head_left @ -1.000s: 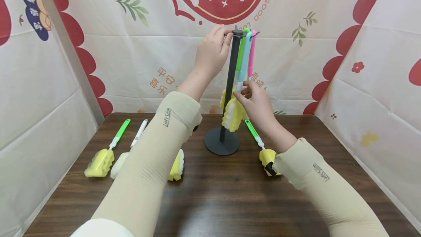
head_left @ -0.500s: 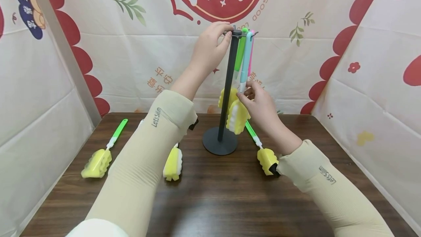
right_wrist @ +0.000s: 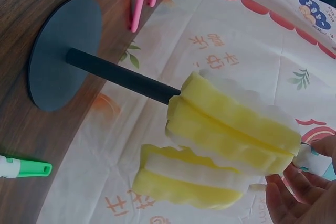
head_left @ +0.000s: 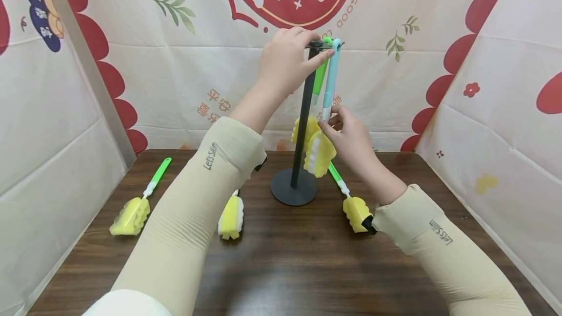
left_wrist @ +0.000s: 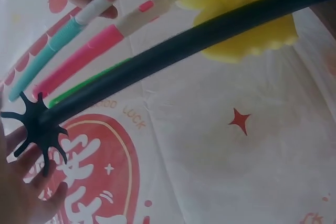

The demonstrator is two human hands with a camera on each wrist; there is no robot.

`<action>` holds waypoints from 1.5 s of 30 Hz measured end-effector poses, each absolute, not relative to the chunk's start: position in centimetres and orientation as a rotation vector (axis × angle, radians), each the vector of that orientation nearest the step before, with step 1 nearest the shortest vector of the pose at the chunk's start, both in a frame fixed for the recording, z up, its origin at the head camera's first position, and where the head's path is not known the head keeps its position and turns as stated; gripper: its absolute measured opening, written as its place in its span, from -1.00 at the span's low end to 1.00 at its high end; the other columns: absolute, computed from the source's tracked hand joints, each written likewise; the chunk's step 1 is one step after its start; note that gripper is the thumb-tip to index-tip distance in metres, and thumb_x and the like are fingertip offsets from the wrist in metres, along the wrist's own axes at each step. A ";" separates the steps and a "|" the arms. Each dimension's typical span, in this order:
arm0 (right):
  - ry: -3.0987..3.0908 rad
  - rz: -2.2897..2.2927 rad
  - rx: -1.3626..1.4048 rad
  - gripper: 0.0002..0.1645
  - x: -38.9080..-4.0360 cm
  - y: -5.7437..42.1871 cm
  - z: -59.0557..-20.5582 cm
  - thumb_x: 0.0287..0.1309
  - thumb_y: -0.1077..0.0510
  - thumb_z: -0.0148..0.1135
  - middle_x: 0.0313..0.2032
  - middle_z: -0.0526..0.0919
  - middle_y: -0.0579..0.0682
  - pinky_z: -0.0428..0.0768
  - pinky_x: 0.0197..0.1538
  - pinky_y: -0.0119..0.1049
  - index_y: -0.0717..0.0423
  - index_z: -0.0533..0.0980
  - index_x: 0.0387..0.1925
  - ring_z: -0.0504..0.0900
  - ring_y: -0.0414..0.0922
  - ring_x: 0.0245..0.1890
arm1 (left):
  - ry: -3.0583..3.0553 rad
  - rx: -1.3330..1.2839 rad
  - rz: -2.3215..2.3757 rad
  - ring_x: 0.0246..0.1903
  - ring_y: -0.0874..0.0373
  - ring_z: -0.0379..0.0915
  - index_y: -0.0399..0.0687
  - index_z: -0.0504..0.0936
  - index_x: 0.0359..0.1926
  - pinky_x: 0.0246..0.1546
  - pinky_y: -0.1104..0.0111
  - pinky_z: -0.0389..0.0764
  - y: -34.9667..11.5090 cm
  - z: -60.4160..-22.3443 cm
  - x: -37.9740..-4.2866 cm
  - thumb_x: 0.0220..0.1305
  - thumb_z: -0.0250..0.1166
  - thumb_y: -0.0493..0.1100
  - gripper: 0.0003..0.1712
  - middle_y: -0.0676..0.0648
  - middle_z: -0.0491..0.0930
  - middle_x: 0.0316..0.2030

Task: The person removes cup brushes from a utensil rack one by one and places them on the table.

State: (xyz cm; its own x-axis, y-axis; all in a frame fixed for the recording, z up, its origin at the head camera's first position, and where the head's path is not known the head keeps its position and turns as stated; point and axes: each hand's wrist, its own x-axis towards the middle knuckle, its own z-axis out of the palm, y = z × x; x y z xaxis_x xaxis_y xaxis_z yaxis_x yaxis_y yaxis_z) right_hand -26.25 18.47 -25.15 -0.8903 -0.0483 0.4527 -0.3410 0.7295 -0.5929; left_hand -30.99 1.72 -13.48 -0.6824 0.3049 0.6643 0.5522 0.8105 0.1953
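A black stand (head_left: 303,121) with a round base and a ring of hooks at its top stands upright. My right hand (head_left: 349,135) pinches the white lower stem of a bottle brush (head_left: 332,74) with a light-blue handle and a yellow-and-white sponge head. Its handle loop is up by a hook; whether it is over the hook I cannot tell. My left hand (head_left: 285,62) is at the stand's top, thumb stretched toward the blue handle, and in the left wrist view its fingers spread behind the hooks (left_wrist: 37,124). A green-handled brush (head_left: 320,82) and a pink-handled brush (left_wrist: 86,53) hang alongside.
On the brown table (head_left: 281,267) lie a green-handled sponge brush (head_left: 131,216) at left, a yellow-and-white sponge brush (head_left: 231,216) near my left forearm, and another green-handled brush (head_left: 356,213) below my right wrist. Pink handles (right_wrist: 140,3) show in the right wrist view.
My left thumb has stretched right from the stand's top toward the blue handle. The blue-handled brush, still pinched by my right hand, has shifted slightly right and now mostly covers the pink one.
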 end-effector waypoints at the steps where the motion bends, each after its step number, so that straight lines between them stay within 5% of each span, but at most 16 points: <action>1: -2.525 0.980 0.295 -0.50 -26.2 18.5 -25.1 0.13 -0.19 0.08 -0.30 0.49 -0.02 0.52 -0.36 -0.15 0.00 0.31 0.00 0.43 -0.11 -0.28 | -2.372 -0.622 -0.492 0.11 0.30 0.11 0.30 0.40 0.12 0.03 0.51 0.25 1.8 -13.5 -30.9 0.14 -0.03 0.38 -0.41 0.20 0.41 0.08; 16: -2.515 1.020 0.270 -0.45 -25.8 19.0 -24.8 0.12 -0.16 0.10 -0.29 0.50 0.03 0.51 -0.30 -0.11 0.04 0.30 0.05 0.45 -0.08 -0.25 | -2.347 -0.755 -0.450 -0.07 0.22 0.26 0.10 0.47 0.04 -0.02 0.53 0.29 2.2 -13.2 -30.7 0.30 -0.05 0.14 -0.59 0.09 0.51 -0.08; 45: -2.590 0.821 0.207 -0.47 -23.6 24.2 -25.8 0.14 -0.18 0.06 -0.34 0.55 0.01 0.44 -0.40 -0.13 -0.07 0.38 0.09 0.47 -0.09 -0.31 | -2.336 -0.812 -0.580 -0.04 0.24 0.25 0.08 0.47 0.06 0.02 0.55 0.25 1.3 -13.0 -31.9 0.31 -0.06 0.04 -0.62 0.08 0.49 0.01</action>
